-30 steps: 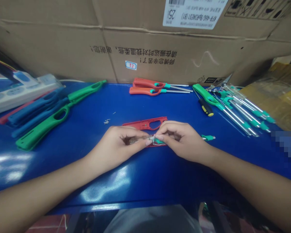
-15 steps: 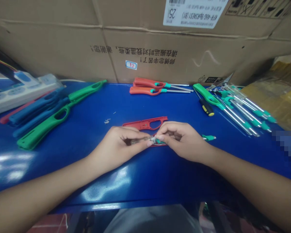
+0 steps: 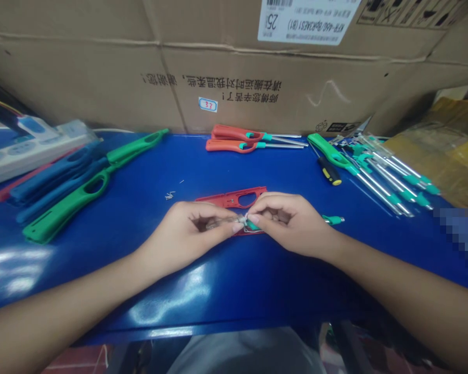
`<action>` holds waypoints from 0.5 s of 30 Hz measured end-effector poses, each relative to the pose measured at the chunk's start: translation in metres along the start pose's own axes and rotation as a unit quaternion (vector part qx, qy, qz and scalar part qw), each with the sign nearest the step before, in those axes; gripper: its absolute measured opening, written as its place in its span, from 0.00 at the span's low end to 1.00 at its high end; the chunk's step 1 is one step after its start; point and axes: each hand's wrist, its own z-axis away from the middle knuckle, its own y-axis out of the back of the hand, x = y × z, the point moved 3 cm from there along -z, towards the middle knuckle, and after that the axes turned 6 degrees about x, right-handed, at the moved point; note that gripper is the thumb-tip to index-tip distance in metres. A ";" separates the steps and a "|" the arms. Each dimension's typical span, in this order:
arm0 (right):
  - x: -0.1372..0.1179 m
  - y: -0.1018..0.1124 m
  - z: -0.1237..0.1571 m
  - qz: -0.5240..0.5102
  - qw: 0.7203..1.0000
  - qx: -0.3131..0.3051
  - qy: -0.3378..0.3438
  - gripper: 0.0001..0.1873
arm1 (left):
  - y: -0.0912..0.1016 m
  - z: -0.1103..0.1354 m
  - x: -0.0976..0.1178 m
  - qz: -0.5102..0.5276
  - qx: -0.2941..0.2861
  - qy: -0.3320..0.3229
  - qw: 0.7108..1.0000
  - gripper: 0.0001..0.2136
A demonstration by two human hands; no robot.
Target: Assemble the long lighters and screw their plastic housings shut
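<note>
My left hand [image 3: 189, 224] is closed around a clear, smoky lighter fuel tank [image 3: 217, 223], gripped between thumb and fingers. Thumb and fingertips of my right hand [image 3: 296, 223] pinch a small green lighter part [image 3: 252, 225] right against the tank's whitish end; a thin pale wire loops below it. Just behind my fingers lies a red lighter shell half [image 3: 218, 200] with its inside facing up. Another red shell piece [image 3: 239, 234] shows beneath my hands, mostly covered. A green-tipped lighter tube end [image 3: 333, 219] sticks out past my right hand.
Green shell halves [image 3: 66, 215] and blue shells [image 3: 56, 176] lie at left by a white power strip [image 3: 35, 148]. Small metal screws [image 3: 169, 196] are scattered nearby. Red lighters [image 3: 232, 145], a screwdriver [image 3: 329, 171] and metal tubes [image 3: 390, 176] lie behind. A cardboard box [image 3: 113, 83] walls the back.
The view has shifted slightly. Both hands stay together at the same spot, with only a small shift of the right fingertips at the green part.
</note>
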 end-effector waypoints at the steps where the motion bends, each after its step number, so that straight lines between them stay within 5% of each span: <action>1: 0.000 0.000 0.000 -0.002 1.000 -0.001 0.004 0.07 | 0.000 0.000 0.000 0.001 0.001 0.002 1.000 0.11; 15: 0.000 0.001 0.001 0.044 0.998 0.002 0.034 0.08 | 0.000 0.000 0.001 -0.072 -0.011 -0.049 0.996 0.11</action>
